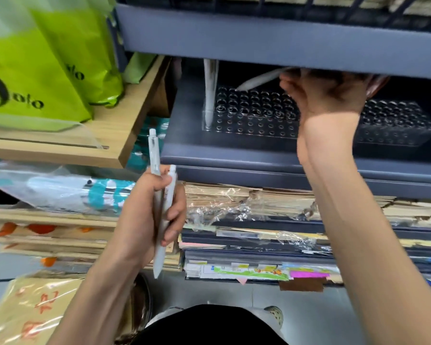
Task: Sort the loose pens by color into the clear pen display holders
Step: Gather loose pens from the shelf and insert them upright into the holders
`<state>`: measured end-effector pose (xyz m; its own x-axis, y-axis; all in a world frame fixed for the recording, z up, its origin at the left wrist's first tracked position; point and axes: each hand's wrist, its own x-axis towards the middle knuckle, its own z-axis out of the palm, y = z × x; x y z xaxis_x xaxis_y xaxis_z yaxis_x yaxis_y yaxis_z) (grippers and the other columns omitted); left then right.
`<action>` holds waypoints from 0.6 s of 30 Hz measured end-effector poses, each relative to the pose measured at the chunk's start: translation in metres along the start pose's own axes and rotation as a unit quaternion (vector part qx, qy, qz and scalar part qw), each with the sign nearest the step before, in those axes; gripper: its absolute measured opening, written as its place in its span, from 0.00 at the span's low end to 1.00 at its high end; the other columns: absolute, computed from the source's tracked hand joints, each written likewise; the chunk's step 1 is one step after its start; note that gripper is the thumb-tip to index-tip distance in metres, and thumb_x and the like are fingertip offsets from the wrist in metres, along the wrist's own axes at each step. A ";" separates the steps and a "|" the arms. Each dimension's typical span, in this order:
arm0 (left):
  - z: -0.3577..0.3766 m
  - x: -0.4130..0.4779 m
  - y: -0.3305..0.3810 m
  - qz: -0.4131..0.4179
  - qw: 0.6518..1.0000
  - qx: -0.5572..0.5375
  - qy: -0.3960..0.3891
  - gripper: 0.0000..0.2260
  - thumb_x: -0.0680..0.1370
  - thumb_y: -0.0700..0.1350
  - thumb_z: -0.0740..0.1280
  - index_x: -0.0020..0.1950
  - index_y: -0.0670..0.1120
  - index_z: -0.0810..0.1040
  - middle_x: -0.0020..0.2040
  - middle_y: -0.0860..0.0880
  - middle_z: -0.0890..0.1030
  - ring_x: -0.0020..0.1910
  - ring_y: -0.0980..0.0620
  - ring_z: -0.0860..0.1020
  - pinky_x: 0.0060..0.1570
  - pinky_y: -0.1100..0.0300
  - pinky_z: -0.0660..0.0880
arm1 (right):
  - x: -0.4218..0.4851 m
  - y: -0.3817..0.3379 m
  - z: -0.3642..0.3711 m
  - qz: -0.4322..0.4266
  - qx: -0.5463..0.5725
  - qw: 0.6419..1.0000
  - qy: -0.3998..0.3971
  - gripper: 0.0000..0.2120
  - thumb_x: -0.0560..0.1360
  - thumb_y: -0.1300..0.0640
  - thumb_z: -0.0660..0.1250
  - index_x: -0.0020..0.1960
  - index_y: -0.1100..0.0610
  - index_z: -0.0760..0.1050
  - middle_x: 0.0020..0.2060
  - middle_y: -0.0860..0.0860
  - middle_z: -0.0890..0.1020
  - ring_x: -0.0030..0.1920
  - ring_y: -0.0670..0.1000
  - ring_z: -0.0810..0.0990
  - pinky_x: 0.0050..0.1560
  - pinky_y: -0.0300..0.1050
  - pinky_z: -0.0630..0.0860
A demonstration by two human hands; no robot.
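A clear pen display holder [251, 115] with rows of round holes sits on a dark blue shelf [234, 155]. White pens [210, 90] stand upright in its near left corner. My right hand [326, 93] reaches under the upper shelf and grips a white pen [259, 79], whose tip slants down to a hole at the holder's back row. A second clear holder [396, 120] lies to the right, partly hidden by my wrist. My left hand [154, 215] is lower, in front of the shelves, shut on two white pens [159, 210].
The upper blue shelf's front [284, 43] overhangs the holders, leaving a narrow gap. Green bags [35, 70] stand on a wooden shelf [125, 125] at left. Stacks of wrapped paper and folders [259, 232] fill the space below. A packet [28, 314] lies on the floor.
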<state>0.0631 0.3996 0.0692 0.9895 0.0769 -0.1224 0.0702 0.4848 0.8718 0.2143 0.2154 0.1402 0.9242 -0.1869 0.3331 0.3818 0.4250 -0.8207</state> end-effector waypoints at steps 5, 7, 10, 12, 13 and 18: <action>-0.009 -0.004 0.003 0.025 0.999 0.024 0.012 0.04 0.72 0.42 0.57 0.46 0.45 0.63 0.26 0.46 0.66 0.17 0.53 0.60 0.19 0.70 0.60 | 0.009 0.017 0.013 -0.015 -0.085 0.996 -0.005 0.16 0.76 0.75 0.61 0.37 0.58 0.74 0.28 0.46 0.83 0.31 0.48 0.82 0.39 0.45 0.80; -0.010 -0.007 0.003 0.036 0.998 0.042 0.014 0.04 0.74 0.41 0.60 0.47 0.46 0.66 0.27 0.46 0.69 0.18 0.53 0.62 0.19 0.68 0.60 | 0.012 0.023 0.017 -0.024 -0.152 0.988 -0.007 0.16 0.77 0.72 0.63 0.35 0.56 0.75 0.27 0.44 0.82 0.31 0.48 0.82 0.40 0.46 0.80; -0.009 -0.010 0.003 0.049 0.997 0.062 -0.002 0.05 0.77 0.39 0.62 0.50 0.45 0.67 0.31 0.47 0.73 0.20 0.53 0.63 0.20 0.65 0.59 | 0.016 0.025 0.022 -0.039 -0.240 0.970 -0.008 0.13 0.76 0.68 0.65 0.37 0.54 0.75 0.30 0.45 0.82 0.32 0.48 0.82 0.43 0.48 0.81; -0.009 -0.012 0.002 0.056 0.995 0.077 -0.005 0.06 0.78 0.40 0.65 0.51 0.45 0.68 0.32 0.47 0.75 0.21 0.53 0.64 0.21 0.64 0.60 | 0.018 0.025 0.028 -0.050 -0.285 0.957 -0.010 0.14 0.75 0.66 0.66 0.35 0.51 0.74 0.32 0.48 0.82 0.35 0.49 0.82 0.47 0.50 0.81; -0.010 -0.013 0.002 0.059 0.995 0.085 -0.005 0.05 0.78 0.42 0.65 0.51 0.45 0.69 0.33 0.48 0.75 0.21 0.53 0.64 0.21 0.63 0.60 | 0.018 0.024 0.031 -0.057 -0.307 0.950 -0.011 0.16 0.75 0.65 0.65 0.33 0.49 0.74 0.33 0.47 0.82 0.36 0.49 0.83 0.49 0.50 0.80; -0.015 -0.017 0.002 0.064 0.992 0.110 -0.015 0.07 0.78 0.46 0.62 0.52 0.45 0.70 0.37 0.47 0.76 0.21 0.53 0.64 0.21 0.63 0.60 | 0.018 0.024 0.039 -0.077 -0.326 0.942 -0.026 0.08 0.72 0.67 0.61 0.37 0.65 0.76 0.41 0.61 0.83 0.44 0.57 0.82 0.51 0.49 0.79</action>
<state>0.0446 0.4121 0.0656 0.9951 0.0984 0.0081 -0.0345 0.2696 0.9624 0.2407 0.2566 0.1446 0.8648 -0.1504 0.4791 0.4380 -0.2406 -0.8662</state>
